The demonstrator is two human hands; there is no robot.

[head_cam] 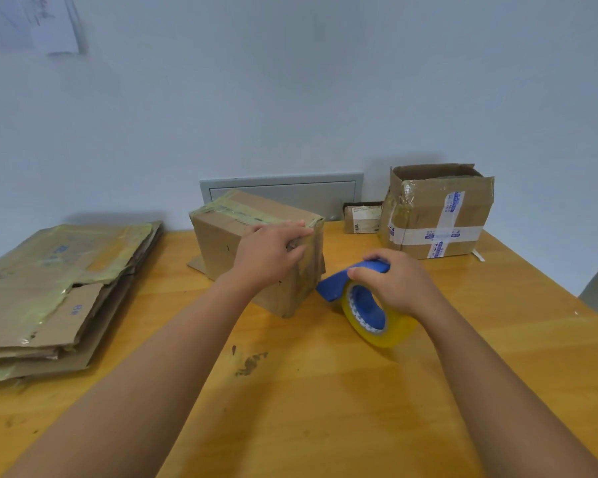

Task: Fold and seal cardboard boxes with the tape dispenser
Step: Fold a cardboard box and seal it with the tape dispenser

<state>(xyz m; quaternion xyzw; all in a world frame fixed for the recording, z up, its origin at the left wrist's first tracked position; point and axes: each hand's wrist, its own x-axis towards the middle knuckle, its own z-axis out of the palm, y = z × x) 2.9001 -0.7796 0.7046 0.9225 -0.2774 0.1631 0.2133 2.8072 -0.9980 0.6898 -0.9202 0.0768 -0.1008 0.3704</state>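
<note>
Box (pixel 232 243) stands mid-counter (pixel 325 391), looking light and crushable; left hand (pixel 270 257) grips its stiff top edge, right hand (pixel 394 281) grips the dispenser (pixel 356 294) just beside it

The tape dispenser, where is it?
In the head view, the blue tape dispenser sits on the wooden table, right of centre, gripped by the right hand, beside the box the left hand holds.
</note>
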